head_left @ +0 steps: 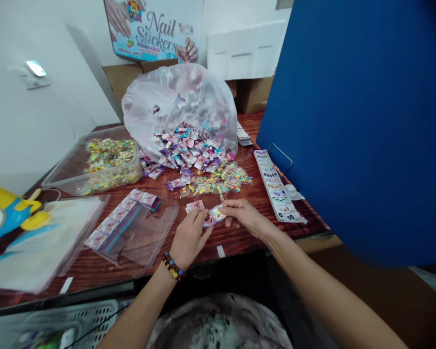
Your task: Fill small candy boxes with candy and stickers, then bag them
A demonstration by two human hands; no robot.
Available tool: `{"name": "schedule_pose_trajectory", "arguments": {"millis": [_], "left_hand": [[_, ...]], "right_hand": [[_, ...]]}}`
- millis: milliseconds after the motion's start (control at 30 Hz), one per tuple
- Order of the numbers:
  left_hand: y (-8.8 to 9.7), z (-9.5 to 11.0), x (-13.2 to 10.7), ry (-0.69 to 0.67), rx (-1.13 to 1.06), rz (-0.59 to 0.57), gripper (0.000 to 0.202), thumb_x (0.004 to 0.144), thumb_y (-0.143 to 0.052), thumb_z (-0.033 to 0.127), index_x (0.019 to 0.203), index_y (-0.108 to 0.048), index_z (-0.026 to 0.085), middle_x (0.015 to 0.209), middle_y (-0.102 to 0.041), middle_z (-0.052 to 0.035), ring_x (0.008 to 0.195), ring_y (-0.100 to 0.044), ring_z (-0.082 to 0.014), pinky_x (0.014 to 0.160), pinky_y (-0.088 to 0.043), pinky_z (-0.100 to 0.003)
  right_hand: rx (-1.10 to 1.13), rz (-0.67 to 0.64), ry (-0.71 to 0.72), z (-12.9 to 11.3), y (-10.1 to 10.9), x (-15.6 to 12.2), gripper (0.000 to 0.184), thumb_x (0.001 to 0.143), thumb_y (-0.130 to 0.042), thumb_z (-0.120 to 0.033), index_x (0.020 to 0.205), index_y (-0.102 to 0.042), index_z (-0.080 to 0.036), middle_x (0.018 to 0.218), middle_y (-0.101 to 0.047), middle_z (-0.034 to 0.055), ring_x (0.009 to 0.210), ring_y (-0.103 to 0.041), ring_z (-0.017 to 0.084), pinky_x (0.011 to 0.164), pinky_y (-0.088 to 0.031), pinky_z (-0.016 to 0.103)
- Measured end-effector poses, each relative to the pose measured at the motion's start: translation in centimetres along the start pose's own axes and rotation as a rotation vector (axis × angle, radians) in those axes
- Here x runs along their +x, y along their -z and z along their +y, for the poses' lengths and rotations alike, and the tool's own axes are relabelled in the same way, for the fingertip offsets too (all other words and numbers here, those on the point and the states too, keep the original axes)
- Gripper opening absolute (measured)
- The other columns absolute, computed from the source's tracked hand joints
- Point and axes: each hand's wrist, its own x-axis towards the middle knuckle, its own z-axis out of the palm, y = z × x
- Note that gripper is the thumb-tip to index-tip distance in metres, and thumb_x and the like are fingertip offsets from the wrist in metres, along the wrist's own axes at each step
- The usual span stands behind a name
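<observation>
Near the table's front edge, my left hand (189,238) is closed on a small printed box (208,220), its wrist circled by a beaded bracelet. My right hand (246,216) pinches a small clear packet of coloured candies (217,213) at the box's right end. Whether the packet is partly inside the box, I cannot tell. Another little box (195,206) lies just beyond my left fingers. Behind my hands spreads a heap of candy packets (225,179). To the left, a clear plastic sleeve (145,237) holds a row of small boxes (112,220).
A large plastic bag (141,106) spills many small boxes (189,145) at the back. Left of it stands a clear tub (63,177) of candy packets. A sticker strip (276,186) lies right, beside a blue panel (349,121). A yellow-blue toy-like object (7,213) sits far left.
</observation>
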Motion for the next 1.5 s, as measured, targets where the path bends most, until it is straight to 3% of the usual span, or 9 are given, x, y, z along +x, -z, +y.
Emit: {"name": "schedule_pose_trajectory", "arguments": {"millis": [167, 400, 667, 767, 967, 1167, 1300, 1400, 1500], "left_hand": [[-0.6, 0.1, -0.2, 0.004, 0.031, 0.001, 0.038, 0.087, -0.054, 0.022, 0.124, -0.046, 0.020, 0.114, -0.058, -0.0105, 0.105, -0.059, -0.0233, 0.089, -0.052, -0.038], [-1.0, 0.4, -0.2, 0.003, 0.052, 0.041, 0.037, 0.088, -0.053, 0.022, 0.123, -0.045, 0.017, 0.114, -0.058, -0.0115, 0.106, -0.058, -0.0240, 0.090, -0.052, -0.038], [-1.7, 0.4, -0.6, 0.057, -0.019, 0.056, 0.036, 0.088, -0.053, 0.021, 0.122, -0.046, 0.020, 0.109, -0.058, -0.0097, 0.101, -0.059, -0.0222, 0.088, -0.052, -0.037], [-1.5, 0.8, -0.5, 0.140, -0.108, 0.073, 0.036, 0.086, -0.056, 0.021, 0.121, -0.048, 0.020, 0.107, -0.058, -0.0093, 0.098, -0.060, -0.0217, 0.085, -0.051, -0.037], [0.2, 0.8, -0.3, 0.240, -0.570, -0.088, 0.034, 0.087, -0.056, 0.028, 0.121, -0.055, 0.024, 0.116, -0.062, -0.0070, 0.105, -0.059, -0.0200, 0.091, -0.050, -0.036], [0.9, 0.4, -0.6, 0.459, -0.970, -0.327, 0.045, 0.082, -0.061, 0.033, 0.125, -0.052, 0.023, 0.104, -0.065, -0.0055, 0.083, -0.064, -0.0169, 0.063, -0.055, -0.027], [-0.2, 0.9, -1.1, 0.471, -0.993, -0.225, 0.038, 0.077, -0.066, 0.031, 0.113, -0.057, 0.020, 0.087, -0.063, -0.0003, 0.075, -0.061, -0.0127, 0.068, -0.053, -0.026], [-0.8, 1.5, -1.5, 0.550, -1.036, -0.121, 0.035, 0.077, -0.066, 0.032, 0.109, -0.058, 0.020, 0.085, -0.063, -0.0002, 0.073, -0.060, -0.0130, 0.066, -0.054, -0.026], [-0.8, 2.0, -1.9, 0.575, -1.042, -0.071, 0.034, 0.077, -0.067, 0.031, 0.108, -0.058, 0.019, 0.085, -0.064, -0.0009, 0.071, -0.060, -0.0128, 0.065, -0.053, -0.026]], "right_hand": [[-0.045, 0.049, 0.013, 0.9, -0.9, -0.3, 0.020, 0.070, -0.064, -0.033, 0.070, -0.067, -0.014, 0.042, -0.053, -0.0054, 0.035, -0.041, 0.005, 0.035, -0.027, 0.015], [-0.024, 0.253, 0.133, 1.7, -2.1, -0.3, 0.015, 0.066, -0.066, -0.031, 0.069, -0.062, -0.016, 0.061, -0.063, -0.0042, 0.032, -0.045, 0.005, 0.031, -0.033, 0.018], [-0.526, 0.176, 0.217, 1.9, -2.4, -1.7, 0.024, 0.085, -0.048, -0.026, 0.091, -0.071, -0.023, 0.048, -0.060, -0.0049, 0.041, -0.059, 0.012, 0.051, -0.045, 0.021], [-0.552, 0.161, 0.266, 2.0, -2.4, -1.8, 0.024, 0.083, -0.052, -0.024, 0.099, -0.070, -0.025, 0.063, -0.068, -0.0030, 0.051, -0.063, 0.013, 0.056, -0.047, 0.023], [-0.332, 0.106, 0.262, 1.8, -1.3, -1.8, 0.016, 0.079, -0.056, -0.022, 0.088, -0.069, -0.020, 0.067, -0.067, -0.0021, 0.051, -0.060, 0.011, 0.053, -0.046, 0.022], [-0.229, -0.023, 0.185, 1.1, -1.0, -2.3, 0.011, 0.074, -0.060, -0.019, 0.077, -0.070, -0.017, 0.060, -0.063, -0.0033, 0.048, -0.055, 0.009, 0.051, -0.043, 0.021], [-0.317, -0.026, 0.265, 1.3, -1.1, -2.6, 0.014, 0.076, -0.061, -0.020, 0.083, -0.073, -0.020, 0.078, -0.066, 0.0012, 0.065, -0.060, 0.013, 0.059, -0.047, 0.023], [-0.379, 0.173, 0.417, 1.9, -0.8, -3.2, 0.013, 0.077, -0.065, -0.023, 0.087, -0.071, -0.021, 0.094, -0.063, 0.0036, 0.081, -0.060, 0.016, 0.068, -0.047, 0.025], [-0.333, 0.265, 0.405, 3.1, -0.6, -3.7, 0.016, 0.079, -0.065, -0.031, 0.093, -0.068, -0.022, 0.090, -0.063, 0.0026, 0.077, -0.059, 0.015, 0.068, -0.048, 0.026]]}}
